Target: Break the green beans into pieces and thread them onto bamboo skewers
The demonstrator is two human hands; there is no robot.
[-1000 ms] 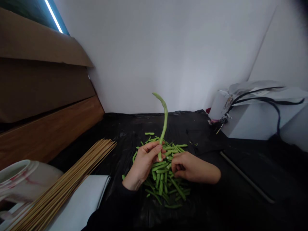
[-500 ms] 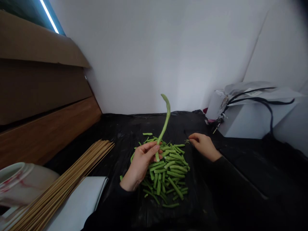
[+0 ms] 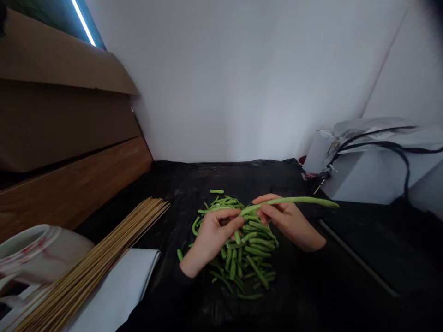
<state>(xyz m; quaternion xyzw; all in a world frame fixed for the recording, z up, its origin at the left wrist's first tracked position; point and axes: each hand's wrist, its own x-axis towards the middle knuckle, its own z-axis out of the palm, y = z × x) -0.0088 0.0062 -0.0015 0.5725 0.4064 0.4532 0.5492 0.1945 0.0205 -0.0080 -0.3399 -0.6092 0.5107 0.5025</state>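
Note:
A long green bean (image 3: 301, 200) stretches sideways between my two hands, above a heap of cut green bean pieces (image 3: 254, 251). My left hand (image 3: 211, 235) pinches its left end between thumb and fingers. Farther along the bean, my right hand (image 3: 285, 219) grips it, with the free end sticking out to the right. Part of the heap is hidden behind my hands. One short bean piece (image 3: 217, 191) lies apart, behind the heap.
Black plastic sheeting (image 3: 187, 177) covers the table. At left are a bundle of thin wooden sticks (image 3: 114, 244), a folded white sheet (image 3: 119, 286) and a white mug (image 3: 44, 251). A white box (image 3: 363, 177) with black straps stands at right, beside a flat dark object (image 3: 374, 244).
The bean has swung from upright to nearly level, pointing right. My right hand has come in from the right side of the heap and taken hold of it. The view has shifted slightly.

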